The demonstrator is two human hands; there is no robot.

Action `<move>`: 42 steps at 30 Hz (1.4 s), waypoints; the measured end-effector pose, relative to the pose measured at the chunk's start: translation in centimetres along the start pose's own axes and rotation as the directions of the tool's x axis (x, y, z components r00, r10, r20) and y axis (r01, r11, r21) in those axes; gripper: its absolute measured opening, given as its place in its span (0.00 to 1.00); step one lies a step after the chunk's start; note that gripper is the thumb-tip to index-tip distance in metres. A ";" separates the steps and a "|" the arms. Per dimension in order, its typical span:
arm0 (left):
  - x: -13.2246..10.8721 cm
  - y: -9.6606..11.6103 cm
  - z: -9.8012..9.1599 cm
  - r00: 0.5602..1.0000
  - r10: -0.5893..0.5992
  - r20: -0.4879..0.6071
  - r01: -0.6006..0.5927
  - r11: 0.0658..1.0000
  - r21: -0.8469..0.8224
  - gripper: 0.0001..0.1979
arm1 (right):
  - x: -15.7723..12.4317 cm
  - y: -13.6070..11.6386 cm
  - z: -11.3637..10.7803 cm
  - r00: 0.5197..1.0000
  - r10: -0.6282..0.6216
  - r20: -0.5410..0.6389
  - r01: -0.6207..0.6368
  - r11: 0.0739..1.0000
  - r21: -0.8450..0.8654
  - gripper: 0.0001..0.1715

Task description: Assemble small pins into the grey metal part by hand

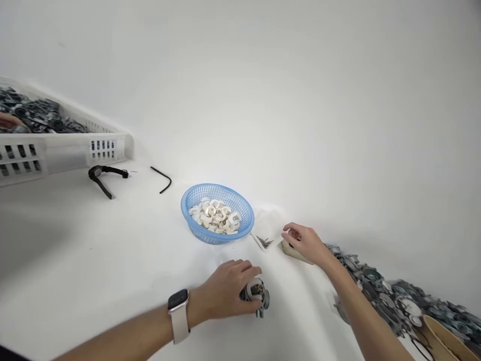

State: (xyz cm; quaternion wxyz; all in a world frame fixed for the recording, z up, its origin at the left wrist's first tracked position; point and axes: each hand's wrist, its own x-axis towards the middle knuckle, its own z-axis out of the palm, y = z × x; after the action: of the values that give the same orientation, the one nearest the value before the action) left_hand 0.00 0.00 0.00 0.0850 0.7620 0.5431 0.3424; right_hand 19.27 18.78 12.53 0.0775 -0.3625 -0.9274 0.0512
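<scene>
Right now your left hand (225,291) rests on the white table (112,250) toward its near edge, fingers curled closed around a small grey metal part (257,296) that pokes out to the right of your fingertips. Your right hand (306,243) lies farther back and to the right, fingers bent loosely over a tan block (293,250); whether it grips it, you can't tell. Just left of that hand sit small dark pins (265,242), then the blue basket (195,210) of white rings (215,215).

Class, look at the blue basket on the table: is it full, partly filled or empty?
Partly filled. The blue basket stands upright, and a low heap of white rings covers its bottom, well below the rim.
</scene>
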 end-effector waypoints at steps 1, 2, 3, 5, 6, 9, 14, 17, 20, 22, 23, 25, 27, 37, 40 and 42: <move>0.0 0.1 0.0 1.000 0.003 -0.011 -0.003 1.000 0.007 0.24 | 1.0 0.4 0.6 1.000 0.000 0.023 0.001 1.000 -0.029 0.15; 0.0 0.2 0.1 1.000 0.009 -0.022 -0.008 1.000 0.017 0.22 | 1.9 0.6 1.3 0.999 -0.006 0.048 0.009 0.999 -0.053 0.14; 0.1 0.3 0.1 0.999 0.014 -0.033 -0.013 1.000 0.029 0.20 | 2.8 0.6 2.2 0.997 -0.015 0.080 0.021 0.997 -0.079 0.12; 0.1 0.3 0.2 0.999 0.015 -0.052 -0.013 0.999 0.044 0.17 | 4.2 0.3 3.9 0.988 -0.027 0.154 0.048 0.990 -0.132 0.11; 0.1 0.4 0.3 0.998 0.011 -0.058 -0.008 0.999 0.046 0.16 | 4.8 0.1 4.8 0.981 -0.027 0.190 0.058 0.985 -0.160 0.12; 0.0 0.3 0.5 0.997 -0.015 -0.074 0.017 0.999 0.033 0.16 | 6.4 -0.3 6.9 0.960 0.013 0.280 0.057 0.968 -0.243 0.16; 0.0 0.3 0.8 0.996 -0.052 -0.079 0.051 0.999 -0.016 0.15 | 8.2 -0.1 8.8 0.928 0.117 0.355 0.008 0.944 -0.331 0.18; -0.1 0.4 0.8 0.997 -0.028 -0.074 0.028 1.000 -0.004 0.14 | 8.6 0.3 9.0 0.922 0.142 0.361 -0.009 0.938 -0.346 0.18; -0.1 0.4 0.7 0.998 -0.011 -0.068 0.012 1.000 0.017 0.14 | 8.6 0.7 8.8 0.923 0.140 0.357 -0.012 0.941 -0.338 0.18; -0.1 0.4 0.7 0.998 -0.009 -0.061 0.010 1.000 0.017 0.13 | 8.3 0.9 8.7 0.927 0.129 0.351 -0.010 0.946 -0.324 0.17; -0.1 0.4 0.7 0.998 -0.009 -0.059 0.010 1.000 0.015 0.13 | 8.2 1.1 8.6 0.930 0.122 0.347 -0.007 0.949 -0.316 0.17; -0.1 0.5 0.5 0.998 -0.013 -0.057 0.014 1.000 0.011 0.13 | 7.8 1.3 8.5 0.936 0.106 0.337 0.001 0.953 -0.304 0.16; 0.0 0.5 0.4 0.999 -0.016 -0.052 0.016 1.000 0.005 0.12 | 7.4 1.5 8.5 0.940 0.091 0.329 0.011 0.955 -0.298 0.16; 0.0 0.6 0.2 0.999 -0.039 -0.031 0.038 0.999 -0.021 0.13 | 6.3 2.0 8.9 0.950 0.034 0.309 0.049 0.965 -0.258 0.17; 0.0 0.5 0.2 0.999 -0.036 -0.025 0.036 0.999 -0.024 0.13 | 6.4 1.9 9.2 0.950 0.026 0.311 0.055 0.967 -0.250 0.17; 0.1 0.5 0.2 0.999 -0.027 -0.024 0.026 0.999 -0.028 0.14 | 6.6 1.8 9.3 0.949 0.026 0.314 0.056 0.967 -0.248 0.17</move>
State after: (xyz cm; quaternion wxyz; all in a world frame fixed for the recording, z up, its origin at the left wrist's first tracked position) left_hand 0.52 -0.09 0.08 0.0934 0.7492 0.5495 0.3578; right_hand 14.00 24.17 3.81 -0.1180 -0.3493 -0.9295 -0.0115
